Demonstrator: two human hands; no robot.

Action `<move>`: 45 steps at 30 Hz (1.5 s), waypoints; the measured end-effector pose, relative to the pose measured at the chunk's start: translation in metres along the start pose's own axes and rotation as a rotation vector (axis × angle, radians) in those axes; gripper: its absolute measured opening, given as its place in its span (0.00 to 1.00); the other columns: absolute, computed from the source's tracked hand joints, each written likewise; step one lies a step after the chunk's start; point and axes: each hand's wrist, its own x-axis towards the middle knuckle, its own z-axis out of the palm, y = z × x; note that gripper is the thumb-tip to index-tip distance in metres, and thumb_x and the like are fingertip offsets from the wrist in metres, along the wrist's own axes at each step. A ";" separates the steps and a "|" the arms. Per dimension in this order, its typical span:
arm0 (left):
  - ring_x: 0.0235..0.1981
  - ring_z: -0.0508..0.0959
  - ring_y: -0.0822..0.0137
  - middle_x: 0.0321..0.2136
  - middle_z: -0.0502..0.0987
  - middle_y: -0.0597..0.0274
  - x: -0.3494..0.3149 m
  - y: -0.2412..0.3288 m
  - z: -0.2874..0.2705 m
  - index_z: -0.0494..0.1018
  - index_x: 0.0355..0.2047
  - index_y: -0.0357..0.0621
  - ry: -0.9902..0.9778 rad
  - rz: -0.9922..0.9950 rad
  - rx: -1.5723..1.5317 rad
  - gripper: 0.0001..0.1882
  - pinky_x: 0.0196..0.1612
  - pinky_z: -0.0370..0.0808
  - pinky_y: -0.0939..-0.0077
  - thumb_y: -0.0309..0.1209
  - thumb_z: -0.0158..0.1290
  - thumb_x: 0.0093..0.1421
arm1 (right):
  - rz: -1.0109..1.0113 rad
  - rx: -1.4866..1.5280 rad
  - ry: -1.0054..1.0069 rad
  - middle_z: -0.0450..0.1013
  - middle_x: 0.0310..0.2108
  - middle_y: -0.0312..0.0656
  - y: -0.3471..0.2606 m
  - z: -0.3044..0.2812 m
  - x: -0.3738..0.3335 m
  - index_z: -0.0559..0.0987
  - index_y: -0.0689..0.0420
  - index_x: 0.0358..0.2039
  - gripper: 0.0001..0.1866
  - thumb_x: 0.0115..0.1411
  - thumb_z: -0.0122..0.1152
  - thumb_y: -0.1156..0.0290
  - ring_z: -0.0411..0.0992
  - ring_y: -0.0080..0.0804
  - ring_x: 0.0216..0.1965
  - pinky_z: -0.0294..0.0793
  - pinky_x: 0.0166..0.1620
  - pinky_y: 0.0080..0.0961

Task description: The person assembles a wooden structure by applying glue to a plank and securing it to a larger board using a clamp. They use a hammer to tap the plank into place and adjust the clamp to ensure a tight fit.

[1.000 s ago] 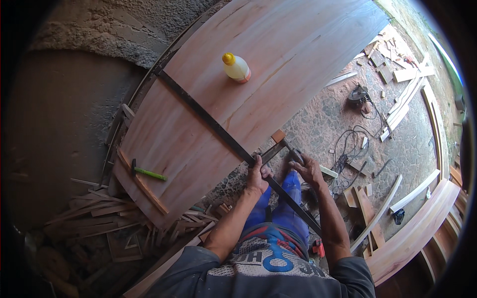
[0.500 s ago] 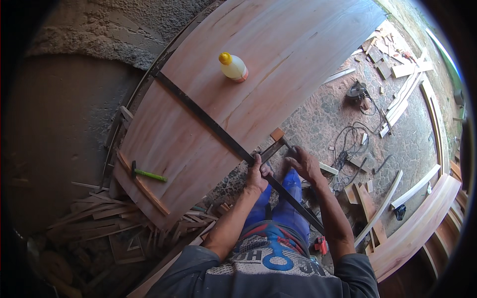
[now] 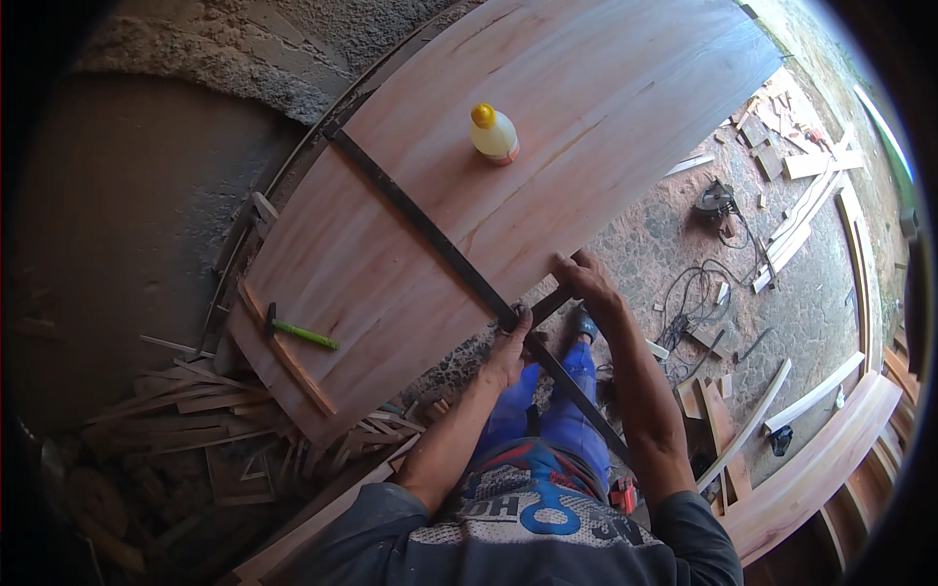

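A long dark metal bar clamp lies across a wide pale wooden panel, its bar running from the far left edge toward my legs. My left hand is closed round the bar and the base of its sliding arm, just off the panel's near edge. At the outer end of that arm is my right hand, its fingers curled over the end against the panel's edge. The small wood block and the screw there are hidden by my fingers. A glue bottle with a yellow cap stands upright on the panel.
A green-handled hammer and a thin wood strip lie at the panel's left end. Wood offcuts are heaped at left. On the floor to the right are a circular saw, its cord, and several boards.
My right hand has moved forward from the clamp's screw to the end of the arm, covering the wood block. My left hand keeps its hold. The whole view has shifted slightly.
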 end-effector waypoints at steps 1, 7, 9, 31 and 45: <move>0.24 0.78 0.72 0.25 0.77 0.64 -0.019 0.026 -0.003 0.75 0.42 0.42 -0.023 -0.081 0.311 0.26 0.26 0.77 0.71 0.54 0.57 0.63 | 0.001 -0.005 0.022 0.68 0.25 0.32 0.003 -0.001 0.001 0.76 0.60 0.38 0.20 0.64 0.57 0.53 0.64 0.23 0.25 0.63 0.28 0.25; 0.27 0.80 0.46 0.22 0.80 0.52 -0.004 0.166 -0.017 0.79 0.31 0.42 0.417 0.719 1.184 0.14 0.34 0.75 0.55 0.39 0.54 0.65 | -0.013 -0.098 0.065 0.68 0.26 0.33 -0.001 -0.002 -0.001 0.75 0.61 0.38 0.21 0.64 0.57 0.53 0.64 0.23 0.26 0.64 0.29 0.25; 0.45 0.77 0.49 0.40 0.79 0.50 0.047 0.211 -0.012 0.76 0.44 0.42 0.650 1.172 0.974 0.11 0.47 0.73 0.56 0.32 0.54 0.64 | -0.038 -0.077 0.059 0.69 0.26 0.33 -0.001 0.001 0.000 0.75 0.61 0.38 0.21 0.64 0.56 0.52 0.64 0.23 0.26 0.64 0.29 0.25; 0.65 0.61 0.48 0.60 0.65 0.55 0.156 0.238 0.019 0.61 0.60 0.46 0.808 1.345 1.597 0.25 0.66 0.60 0.45 0.34 0.50 0.63 | -0.011 -0.131 0.076 0.74 0.33 0.42 -0.017 0.001 -0.003 0.74 0.63 0.49 0.27 0.63 0.57 0.50 0.73 0.34 0.37 0.73 0.42 0.33; 0.66 0.61 0.50 0.62 0.64 0.57 0.148 0.243 0.023 0.61 0.63 0.48 0.781 1.294 1.611 0.27 0.67 0.56 0.45 0.35 0.50 0.64 | -0.911 -0.761 0.817 0.72 0.52 0.45 -0.168 0.017 0.078 0.73 0.53 0.58 0.22 0.63 0.60 0.72 0.70 0.45 0.53 0.70 0.54 0.40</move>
